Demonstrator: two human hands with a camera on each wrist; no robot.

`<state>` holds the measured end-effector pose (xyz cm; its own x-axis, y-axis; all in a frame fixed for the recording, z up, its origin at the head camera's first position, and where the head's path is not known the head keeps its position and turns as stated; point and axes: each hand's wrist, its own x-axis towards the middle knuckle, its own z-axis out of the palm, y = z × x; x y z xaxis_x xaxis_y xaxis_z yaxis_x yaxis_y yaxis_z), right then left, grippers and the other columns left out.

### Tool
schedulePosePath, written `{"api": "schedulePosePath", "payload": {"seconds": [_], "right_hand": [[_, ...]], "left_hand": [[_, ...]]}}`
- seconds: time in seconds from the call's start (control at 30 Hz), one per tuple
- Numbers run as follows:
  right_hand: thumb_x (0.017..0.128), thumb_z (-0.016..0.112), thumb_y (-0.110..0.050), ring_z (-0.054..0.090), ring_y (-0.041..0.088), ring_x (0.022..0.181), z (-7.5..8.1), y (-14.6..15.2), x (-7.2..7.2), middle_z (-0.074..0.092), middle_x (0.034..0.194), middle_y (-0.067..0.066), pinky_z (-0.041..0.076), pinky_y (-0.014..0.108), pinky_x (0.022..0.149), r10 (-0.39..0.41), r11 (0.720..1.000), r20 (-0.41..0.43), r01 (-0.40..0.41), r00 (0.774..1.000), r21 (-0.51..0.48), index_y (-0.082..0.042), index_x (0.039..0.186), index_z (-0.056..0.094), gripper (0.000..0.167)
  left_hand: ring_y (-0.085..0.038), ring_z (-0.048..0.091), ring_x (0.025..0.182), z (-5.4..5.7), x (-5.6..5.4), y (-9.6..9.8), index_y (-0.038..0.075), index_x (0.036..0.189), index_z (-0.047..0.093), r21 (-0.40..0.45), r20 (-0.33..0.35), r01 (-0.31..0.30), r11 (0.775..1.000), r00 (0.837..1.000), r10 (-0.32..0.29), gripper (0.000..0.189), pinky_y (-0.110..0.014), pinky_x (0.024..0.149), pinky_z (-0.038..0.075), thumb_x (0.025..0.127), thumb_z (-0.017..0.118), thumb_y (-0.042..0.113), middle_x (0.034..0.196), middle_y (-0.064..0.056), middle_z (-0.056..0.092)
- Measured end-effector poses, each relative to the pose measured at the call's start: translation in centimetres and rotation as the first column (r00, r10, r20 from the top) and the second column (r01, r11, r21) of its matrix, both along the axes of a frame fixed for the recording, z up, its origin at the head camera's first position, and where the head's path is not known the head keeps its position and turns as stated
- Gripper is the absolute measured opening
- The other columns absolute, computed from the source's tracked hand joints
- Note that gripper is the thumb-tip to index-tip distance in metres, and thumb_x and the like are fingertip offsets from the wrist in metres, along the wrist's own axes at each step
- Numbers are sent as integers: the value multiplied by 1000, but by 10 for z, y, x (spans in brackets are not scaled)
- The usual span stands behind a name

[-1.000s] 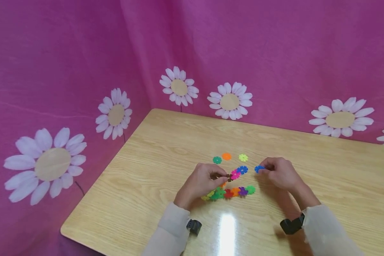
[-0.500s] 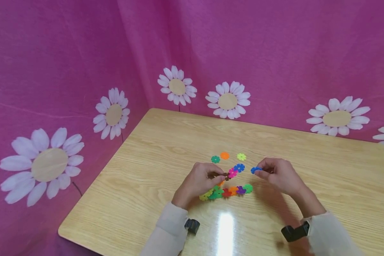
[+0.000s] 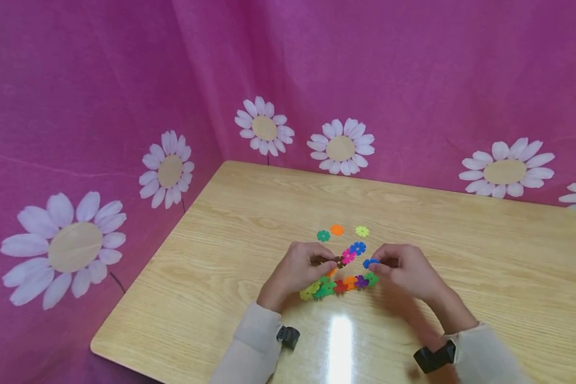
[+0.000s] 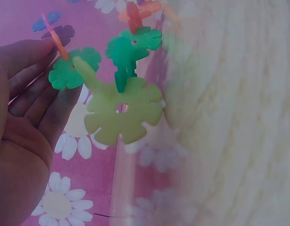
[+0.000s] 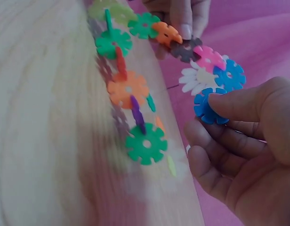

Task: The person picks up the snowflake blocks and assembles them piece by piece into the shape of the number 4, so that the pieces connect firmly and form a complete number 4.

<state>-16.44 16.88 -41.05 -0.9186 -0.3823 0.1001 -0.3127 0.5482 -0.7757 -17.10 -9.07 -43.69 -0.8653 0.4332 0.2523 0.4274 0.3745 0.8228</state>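
Observation:
In the head view my left hand (image 3: 300,269) pinches a chain of slotted, flower-shaped plastic discs at its brown disc (image 5: 186,50). Beyond the fingertips the chain runs on to a pink disc (image 3: 348,256) and ends in a blue disc (image 3: 358,248). Its other arm bends back through yellow discs (image 4: 124,110) to red, orange (image 5: 128,89), purple and a green end disc (image 5: 146,144). My right hand (image 3: 408,269) pinches a separate blue disc (image 5: 210,107) between thumb and fingers. This disc is close to the chain's blue end, partly covered by the thumb.
Three loose discs lie on the wooden table (image 3: 249,213) behind the hands: a dark green one (image 3: 324,236), an orange one (image 3: 337,230) and a yellow one (image 3: 362,231). A pink curtain (image 3: 403,80) with printed daisies borders the table's left and back edges.
My right hand has moved left with its blue disc, nearer to the chain. The left hand keeps its pinch on the chain, nearly still.

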Motion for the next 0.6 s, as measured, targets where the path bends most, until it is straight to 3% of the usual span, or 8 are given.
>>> {"api": "schedulePosePath", "payload": {"seconds": [0.3,0.6], "right_hand": [[91,70,-3,68,24,77,-11,-12,1,71,83,5,53,28,69,160,986,58,-157,985,-58,-6,88,71,5],[88,71,-1,54,15,68,-10,-23,-3,66,79,-1,45,25,59,221,975,72,-223,973,21,-10,86,71,9]], "left_hand": [[-6,63,82,1,2,0,8,101,79,-6,23,-11,1000,1000,11,11,-23,80,52,91,74,10,94,1,72],[-6,67,82,3,2,0,10,104,79,-25,97,-29,999,995,31,13,-23,73,54,92,74,13,98,7,72]]}}
